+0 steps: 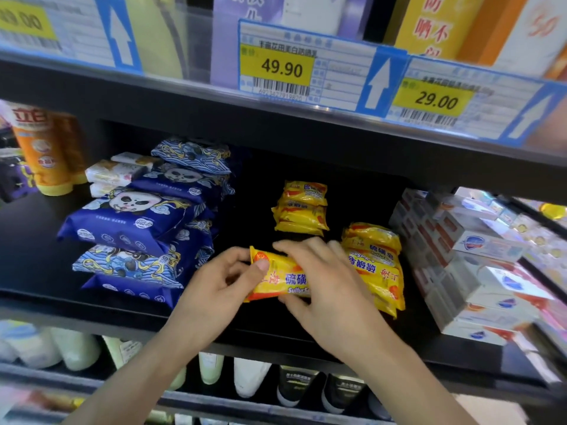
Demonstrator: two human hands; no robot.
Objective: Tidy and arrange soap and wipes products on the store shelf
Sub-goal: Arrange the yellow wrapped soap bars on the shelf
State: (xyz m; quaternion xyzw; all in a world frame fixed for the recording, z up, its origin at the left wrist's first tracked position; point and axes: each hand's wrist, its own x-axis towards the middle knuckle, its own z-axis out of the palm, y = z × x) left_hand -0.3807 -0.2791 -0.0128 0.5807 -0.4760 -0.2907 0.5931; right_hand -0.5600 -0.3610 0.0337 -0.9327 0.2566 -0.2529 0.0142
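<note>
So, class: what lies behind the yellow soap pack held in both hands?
A stack of yellow sulfur soap packs sits farther back on the dark shelf. Behind it is shadow. The right hand covers part of the held soap pack.

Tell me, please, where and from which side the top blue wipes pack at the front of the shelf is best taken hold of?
Probably by its two short ends, coming from the open shelf front. The wipes pack lies flat on top of its stack, long side across the shelf, with its crimped ends overhanging and free. The white packets crowd it behind, and both hands are busy on the yellow soap bar.
</note>
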